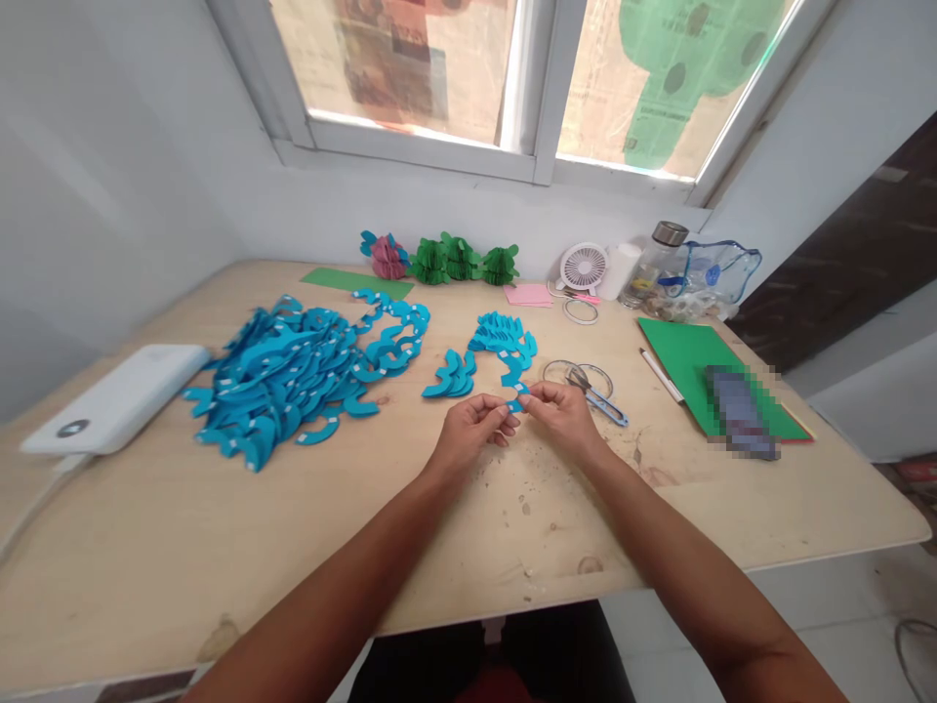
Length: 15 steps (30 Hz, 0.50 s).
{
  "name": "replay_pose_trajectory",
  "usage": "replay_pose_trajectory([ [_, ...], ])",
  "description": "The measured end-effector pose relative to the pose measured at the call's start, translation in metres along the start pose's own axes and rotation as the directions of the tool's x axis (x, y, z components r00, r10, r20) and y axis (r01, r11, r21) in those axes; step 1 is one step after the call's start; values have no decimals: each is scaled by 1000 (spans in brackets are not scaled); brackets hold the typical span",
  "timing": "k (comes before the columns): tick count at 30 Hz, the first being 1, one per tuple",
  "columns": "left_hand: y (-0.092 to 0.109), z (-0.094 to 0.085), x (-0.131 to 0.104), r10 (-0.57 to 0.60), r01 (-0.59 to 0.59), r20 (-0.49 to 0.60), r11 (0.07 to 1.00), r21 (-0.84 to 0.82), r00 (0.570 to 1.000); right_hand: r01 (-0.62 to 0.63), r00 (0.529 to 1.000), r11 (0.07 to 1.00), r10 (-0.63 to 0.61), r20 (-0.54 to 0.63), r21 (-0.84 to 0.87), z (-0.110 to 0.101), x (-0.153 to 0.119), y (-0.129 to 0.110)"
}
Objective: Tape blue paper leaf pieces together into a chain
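Observation:
Near the middle of the wooden table, my left hand and my right hand pinch a small blue curved paper piece between their fingertips. It lies at the near end of a string of blue pieces that runs away from me. A short row of blue pieces rests just beyond my left hand. Further left is a large heap of blue curved paper pieces, many with small white squares on them. A looser chain of the same pieces curves off the heap's right side.
Scissors and rings of tape lie beyond my right hand. Green sheets with a blurred phone-like object are at right, a white power bank at left. Paper figures, a fan and a bottle stand behind.

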<state>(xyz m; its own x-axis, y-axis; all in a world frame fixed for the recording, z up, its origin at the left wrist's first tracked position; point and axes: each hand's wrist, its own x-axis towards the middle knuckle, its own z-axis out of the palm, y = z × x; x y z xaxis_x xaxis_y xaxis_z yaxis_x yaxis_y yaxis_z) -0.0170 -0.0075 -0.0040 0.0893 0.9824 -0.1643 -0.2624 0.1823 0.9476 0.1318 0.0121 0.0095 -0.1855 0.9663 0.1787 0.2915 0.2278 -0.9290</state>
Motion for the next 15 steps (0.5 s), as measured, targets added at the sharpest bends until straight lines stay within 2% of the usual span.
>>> replay_pose_trajectory([
  [3,2,1,-2,-7,8,-38,1000,8,999,36,998,993,-40,-37,-111,0,0,1],
  [7,7,2,-4,61,-57,-147,998,33,987,70,993,959,-93,-71,-275,2,-2,-1],
  [11,7,2,-3,121,-119,-179,993,23,976,138,985,897,-168,-35,-420,6,-5,-3],
  [15,6,2,-1,109,-121,-186,991,-50,976,226,970,851,-240,30,-474,10,-6,-3],
])
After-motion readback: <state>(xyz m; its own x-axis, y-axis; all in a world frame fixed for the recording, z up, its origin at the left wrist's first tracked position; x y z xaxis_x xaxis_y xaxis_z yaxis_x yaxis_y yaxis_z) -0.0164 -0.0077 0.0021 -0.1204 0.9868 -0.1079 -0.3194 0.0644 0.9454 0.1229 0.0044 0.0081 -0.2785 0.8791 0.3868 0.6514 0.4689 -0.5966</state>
